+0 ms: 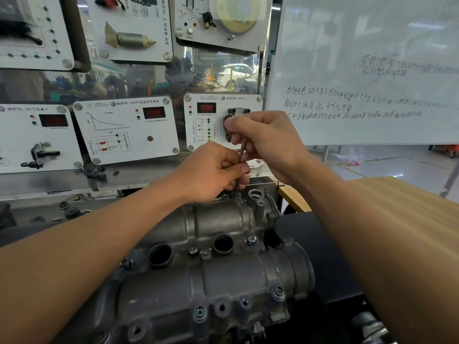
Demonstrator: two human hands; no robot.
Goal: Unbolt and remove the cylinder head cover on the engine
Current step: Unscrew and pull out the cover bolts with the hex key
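My left hand (213,172) and right hand (263,142) pinch a thin tool (242,148) upright on a far bolt (236,194) of the engine cover (218,276) below; Volkswagen-badged panels (139,135) and a handwritten whiteboard (360,70) stand behind.

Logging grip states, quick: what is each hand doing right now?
Left hand: fingers pinch the thin tool shaft low, just above a bolt on the cylinder head cover.
Right hand: grips the same shaft's upper end.

matt grey cast-metal cylinder head cover (218,274), pale wood-grain table (397,202), glossy whiteboard (372,45)
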